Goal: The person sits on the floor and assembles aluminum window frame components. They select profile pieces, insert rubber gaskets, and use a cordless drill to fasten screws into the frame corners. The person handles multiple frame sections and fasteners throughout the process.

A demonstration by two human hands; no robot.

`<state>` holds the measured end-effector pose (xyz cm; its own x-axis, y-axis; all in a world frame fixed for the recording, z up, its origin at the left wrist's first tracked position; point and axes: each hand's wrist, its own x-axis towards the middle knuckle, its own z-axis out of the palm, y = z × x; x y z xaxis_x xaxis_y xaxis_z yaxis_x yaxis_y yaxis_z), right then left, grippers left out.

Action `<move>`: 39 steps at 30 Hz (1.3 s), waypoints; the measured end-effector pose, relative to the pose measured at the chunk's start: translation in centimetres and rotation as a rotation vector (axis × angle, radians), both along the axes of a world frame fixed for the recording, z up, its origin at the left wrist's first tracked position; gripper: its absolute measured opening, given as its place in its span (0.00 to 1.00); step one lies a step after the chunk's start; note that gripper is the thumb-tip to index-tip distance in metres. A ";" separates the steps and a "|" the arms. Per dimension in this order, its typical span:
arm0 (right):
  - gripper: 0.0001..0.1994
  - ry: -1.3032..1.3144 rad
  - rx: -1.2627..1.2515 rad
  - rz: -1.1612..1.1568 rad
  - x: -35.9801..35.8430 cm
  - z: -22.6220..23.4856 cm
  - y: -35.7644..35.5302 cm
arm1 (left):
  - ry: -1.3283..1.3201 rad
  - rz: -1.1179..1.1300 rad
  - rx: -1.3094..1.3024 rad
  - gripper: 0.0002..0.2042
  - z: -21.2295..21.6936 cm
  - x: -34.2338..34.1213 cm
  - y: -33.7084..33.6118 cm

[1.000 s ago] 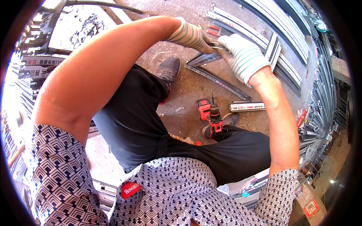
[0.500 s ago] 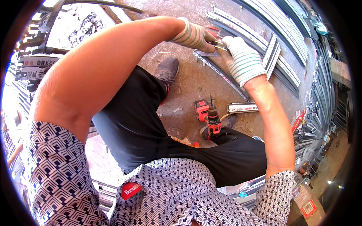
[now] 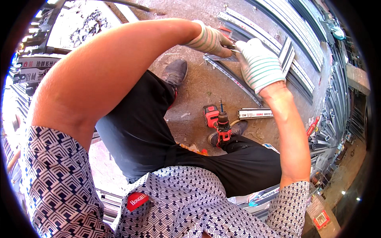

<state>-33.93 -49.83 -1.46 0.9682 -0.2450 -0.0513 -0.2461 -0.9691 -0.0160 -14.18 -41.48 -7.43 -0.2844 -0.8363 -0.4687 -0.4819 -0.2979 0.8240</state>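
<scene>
My left hand [image 3: 209,40], in a striped work glove, is closed around the end of a grey metal profile piece [image 3: 222,58] held above the concrete floor. My right hand [image 3: 258,65], in a white glove with green stripes, grips the same piece from the right side, fingers curled over it. The two hands almost touch. A long thin metal strip [image 3: 234,80] runs from under the hands toward the lower right. What lies between the fingers is hidden by the gloves.
A red and black cordless drill [image 3: 219,121] stands on the floor by my right shoe [image 3: 234,130]. A short metal section [image 3: 255,113] lies beside it. Long metal profiles [image 3: 278,35] are stacked along the right; my left shoe [image 3: 174,73] is further up.
Both hands have shifted slightly with the metal piece, staying together at the same spot. The drill and floor items have not moved.
</scene>
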 end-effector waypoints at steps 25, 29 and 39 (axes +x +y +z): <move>0.09 0.046 0.072 0.057 -0.3 -0.7 -2.0 | -0.048 -0.027 -0.143 0.29 -1.3 -0.4 -0.5; 0.09 0.098 0.045 0.065 0.1 -0.1 -1.7 | -0.039 -0.028 -0.155 0.29 -1.7 -0.3 -0.6; 0.09 0.140 -0.006 0.085 0.6 0.1 -2.3 | -0.042 0.010 -0.081 0.27 0.1 -0.4 -0.4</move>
<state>-33.37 -52.14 -1.40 0.9687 -0.1637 -0.1864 -0.1631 -0.9864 0.0186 -14.61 -41.83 -7.28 -0.2573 -0.8748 -0.4104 -0.5139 -0.2359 0.8248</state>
